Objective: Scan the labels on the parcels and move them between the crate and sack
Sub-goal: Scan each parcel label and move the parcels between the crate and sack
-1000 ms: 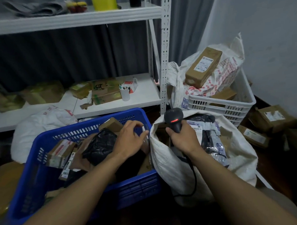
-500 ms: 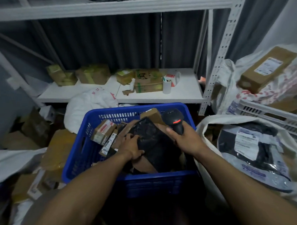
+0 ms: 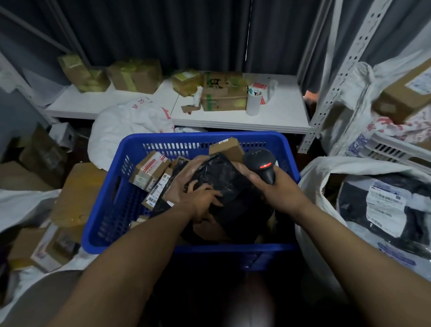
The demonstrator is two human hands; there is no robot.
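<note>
A blue plastic crate (image 3: 105, 217) stands in front of me, filled with small cardboard boxes (image 3: 149, 170) and a black plastic parcel (image 3: 225, 185). My left hand (image 3: 201, 201) reaches into the crate and grips the black parcel's near left edge. My right hand (image 3: 282, 195) holds a black barcode scanner (image 3: 261, 162) with a red light, over the crate's right side. The white sack (image 3: 316, 173) stands open to the right, with a black and clear labelled parcel (image 3: 389, 205) lying in it.
A low white shelf (image 3: 276, 118) behind the crate carries taped boxes and a white cup. A white bag (image 3: 124, 125) lies behind the crate. Boxes and sacks crowd the floor on the left. A white basket (image 3: 401, 150) with a long box stands at right.
My head turned left, bringing the crate to centre. My right hand carried the scanner from the sack over the crate. My left hand moved onto the black parcel and grips it.
</note>
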